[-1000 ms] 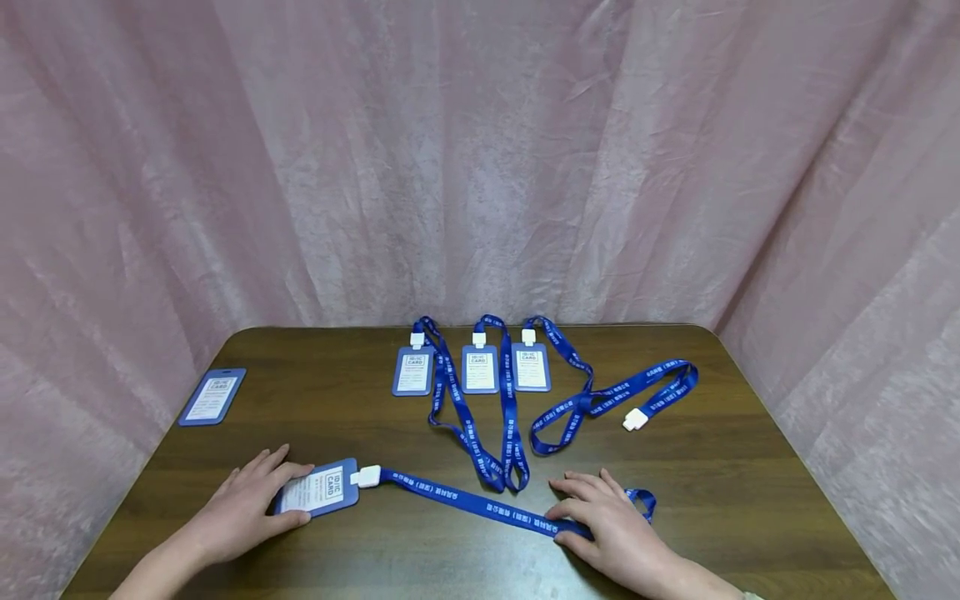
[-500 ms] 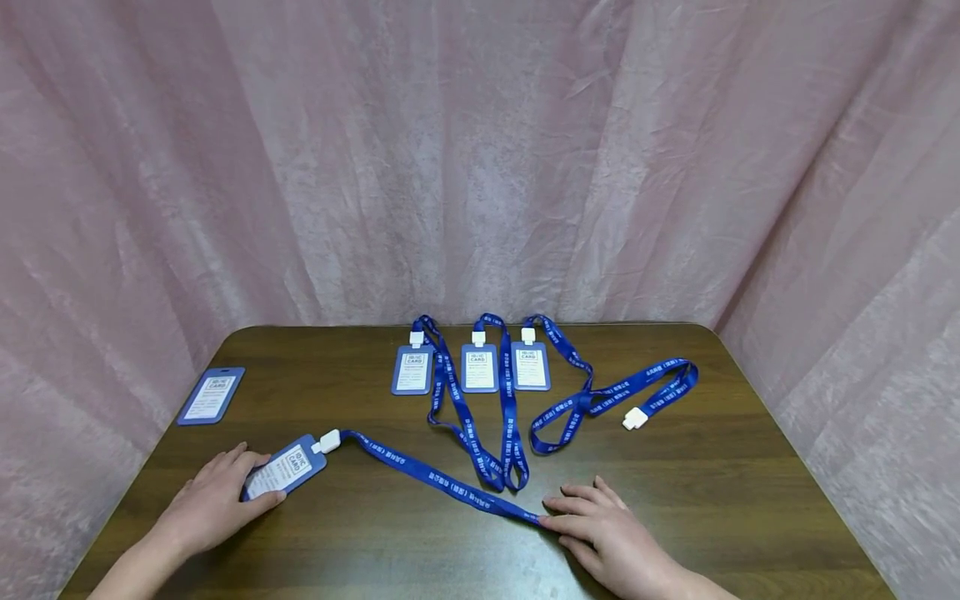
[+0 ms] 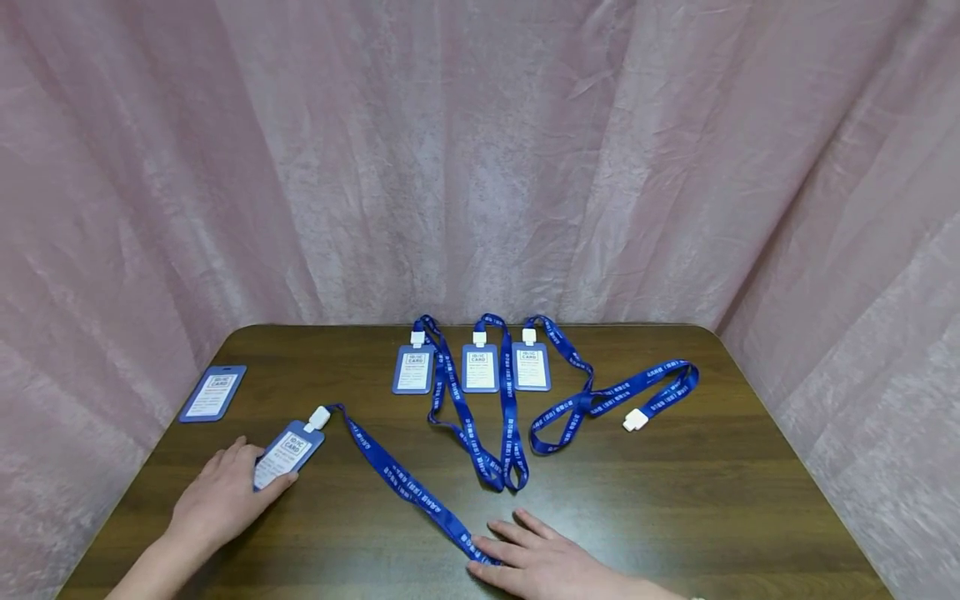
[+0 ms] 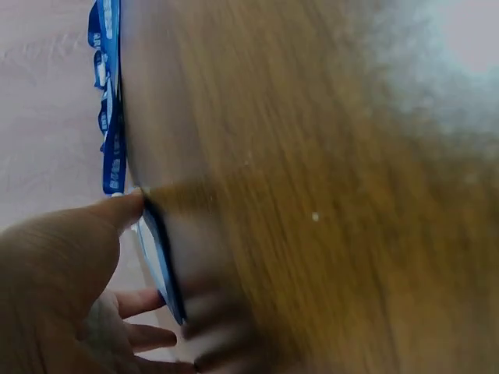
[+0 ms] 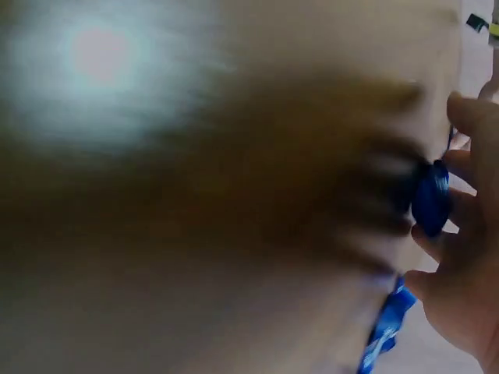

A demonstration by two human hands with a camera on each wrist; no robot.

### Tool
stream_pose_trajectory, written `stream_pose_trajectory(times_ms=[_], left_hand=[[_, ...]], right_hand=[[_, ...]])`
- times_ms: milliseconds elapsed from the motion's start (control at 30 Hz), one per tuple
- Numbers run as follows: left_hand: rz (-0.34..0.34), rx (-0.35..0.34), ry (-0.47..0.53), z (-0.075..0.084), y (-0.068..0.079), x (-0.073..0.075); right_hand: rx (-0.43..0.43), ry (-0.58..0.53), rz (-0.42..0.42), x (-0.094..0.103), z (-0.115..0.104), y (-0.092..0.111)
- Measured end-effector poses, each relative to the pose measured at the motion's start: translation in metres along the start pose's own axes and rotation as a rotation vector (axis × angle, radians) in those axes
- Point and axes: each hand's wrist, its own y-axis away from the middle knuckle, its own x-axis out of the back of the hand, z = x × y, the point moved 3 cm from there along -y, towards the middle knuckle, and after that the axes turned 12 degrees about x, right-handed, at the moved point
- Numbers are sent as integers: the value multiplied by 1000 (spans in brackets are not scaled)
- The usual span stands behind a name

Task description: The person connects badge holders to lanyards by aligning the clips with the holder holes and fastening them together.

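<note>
My left hand [image 3: 223,492] pinches a blue badge holder [image 3: 288,454] by its lower edges, thumb on one side and fingers on the other. It lies tilted on the table, its white ID/IC card face up. A white clip [image 3: 318,417] joins its top to a blue printed lanyard [image 3: 405,483]. That lanyard slants down to my right hand [image 3: 540,558], whose thumb and index finger hold its near end. In the right wrist view, a blurred loop of the lanyard [image 5: 430,199] shows under the fingers. The left wrist view shows the badge holder [image 4: 160,257] edge-on between thumb and fingers.
Three badge holders stand in a row at the back: left [image 3: 413,369], middle [image 3: 480,369], right [image 3: 532,367], each clipped to a lanyard. Another lanyard with a loose white clip [image 3: 635,419] lies right. A lone badge holder [image 3: 213,393] lies far left. Pink curtains [image 3: 480,167] hang behind.
My left hand has shifted the badge holder left and away from me, turning it more upright. My right hand has drawn the lanyard's end left and nearer, so the strap now slants more steeply.
</note>
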Motion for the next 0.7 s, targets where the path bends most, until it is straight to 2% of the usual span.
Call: stream_pose_trajectory(times_ms=[133, 333, 500, 700], left_hand=[[-31, -82, 44, -2, 8, 0], [-39, -237, 82, -20, 25, 10], [-23, -267, 46, -30, 36, 8], [-16, -287, -17, -19, 31, 2]], right_hand=[[22, -5, 17, 6, -2, -7], [69, 2, 28, 8, -2, 5], [118, 69, 16, 0, -4, 7], [104, 61, -14, 4, 1, -13]])
